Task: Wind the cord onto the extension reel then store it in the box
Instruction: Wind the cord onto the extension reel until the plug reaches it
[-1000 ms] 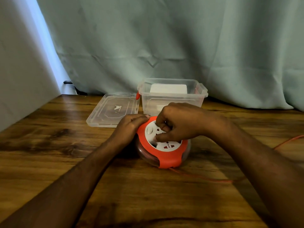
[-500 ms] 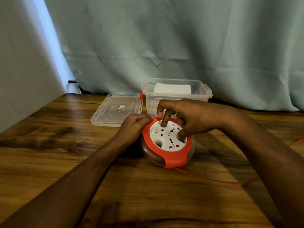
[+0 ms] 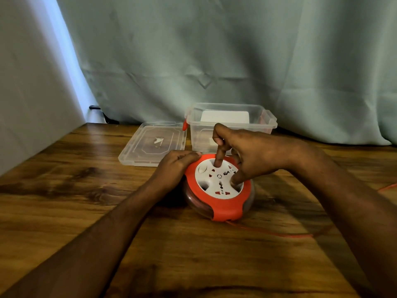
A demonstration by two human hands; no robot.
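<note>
Reel (image 3: 219, 188) set on table (image 3: 86, 211), tilted toward camera, just in front of box (image 3: 231, 123). Reel's far-left rim held by L hand (image 3: 174, 166), fingers curled over orange edge. R hand (image 3: 249, 155) placed over white socket face: index finger (image 3: 219, 153) poked down into recess near top, thumb pressed into recess at right, both curled onto reel. Cord (image 3: 279, 233) trailed from reel's near edge to right across table. Lid (image 3: 153, 144) laid flat left of box, touching it.
</note>
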